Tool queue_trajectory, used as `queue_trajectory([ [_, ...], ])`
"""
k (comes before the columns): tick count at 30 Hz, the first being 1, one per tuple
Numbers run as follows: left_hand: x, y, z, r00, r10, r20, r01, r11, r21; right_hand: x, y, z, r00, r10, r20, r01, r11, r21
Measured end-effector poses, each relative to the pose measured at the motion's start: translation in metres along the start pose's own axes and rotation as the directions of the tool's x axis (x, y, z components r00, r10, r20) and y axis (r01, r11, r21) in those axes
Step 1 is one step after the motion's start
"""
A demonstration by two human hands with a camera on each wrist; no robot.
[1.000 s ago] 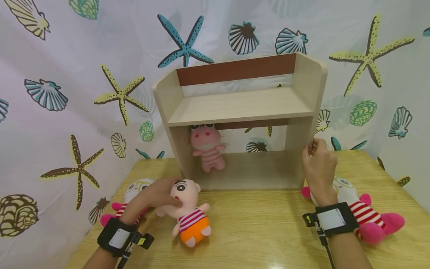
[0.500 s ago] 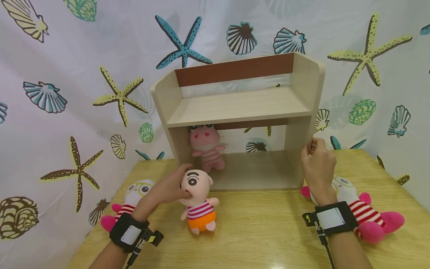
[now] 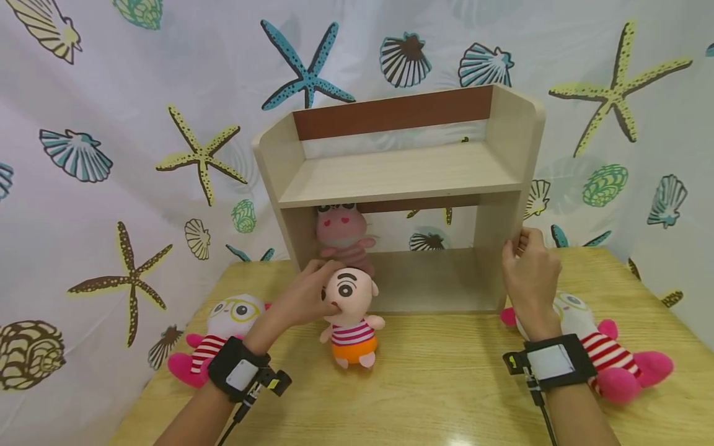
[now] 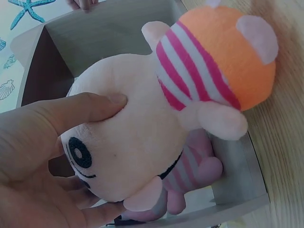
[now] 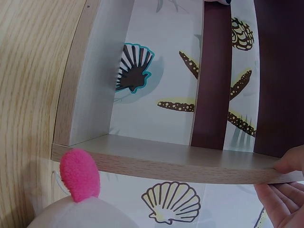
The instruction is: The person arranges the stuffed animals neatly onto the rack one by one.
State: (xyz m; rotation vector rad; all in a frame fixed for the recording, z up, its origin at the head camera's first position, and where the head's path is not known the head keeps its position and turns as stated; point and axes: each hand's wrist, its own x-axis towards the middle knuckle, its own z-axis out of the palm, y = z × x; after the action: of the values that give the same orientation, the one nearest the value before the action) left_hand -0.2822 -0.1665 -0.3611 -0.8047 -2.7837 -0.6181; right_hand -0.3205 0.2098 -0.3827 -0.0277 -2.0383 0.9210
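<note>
My left hand point(image 3: 305, 296) grips a plush doll point(image 3: 354, 331) by its head, just in front of the wooden shelf point(image 3: 407, 173). The doll has a pale head, a pink-and-white striped top and orange shorts. In the left wrist view, my thumb point(image 4: 111, 104) presses into the doll's head. A pink striped plush toy point(image 3: 340, 226) stands at the left of the lower compartment, its legs hidden behind the held doll. On the right, my right hand point(image 3: 530, 272) holds the front edge of the shelf's side panel point(image 5: 166, 166) between thumb and fingers.
A white-headed plush toy point(image 3: 234, 316) with red stripes lies left of the shelf, partly behind my left arm. A similar plush toy point(image 3: 619, 356) lies to the right, partly behind my right wrist. The wooden table point(image 3: 418, 384) bears everything; a patterned curtain point(image 3: 357, 56) hangs behind.
My left hand has carried the doll right and toward the shelf, and the doll has become more upright. It now covers the inner toy's lower part. My right hand stays in place.
</note>
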Motion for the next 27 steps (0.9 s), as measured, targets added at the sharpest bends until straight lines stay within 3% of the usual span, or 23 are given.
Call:
queue_trajectory([
  [10, 0.018, 0.010, 0.008, 0.997, 0.041, -0.067, -0.044, 0.998, -0.039, 0.000, -0.002, -0.001, 1.000, 0.012, 0.010, -0.012, 1.000, 0.003],
  [20, 0.036, 0.018, 0.021, 0.997, 0.021, -0.080, -0.024, 0.999, -0.033, -0.001, 0.000, -0.002, 1.000, 0.025, 0.016, -0.025, 1.000, 0.001],
  [27, 0.043, 0.025, 0.029, 0.992, 0.002, -0.127, -0.006, 1.000, -0.030, -0.001, 0.000, -0.001, 1.000, 0.018, 0.013, -0.018, 1.000, 0.001],
])
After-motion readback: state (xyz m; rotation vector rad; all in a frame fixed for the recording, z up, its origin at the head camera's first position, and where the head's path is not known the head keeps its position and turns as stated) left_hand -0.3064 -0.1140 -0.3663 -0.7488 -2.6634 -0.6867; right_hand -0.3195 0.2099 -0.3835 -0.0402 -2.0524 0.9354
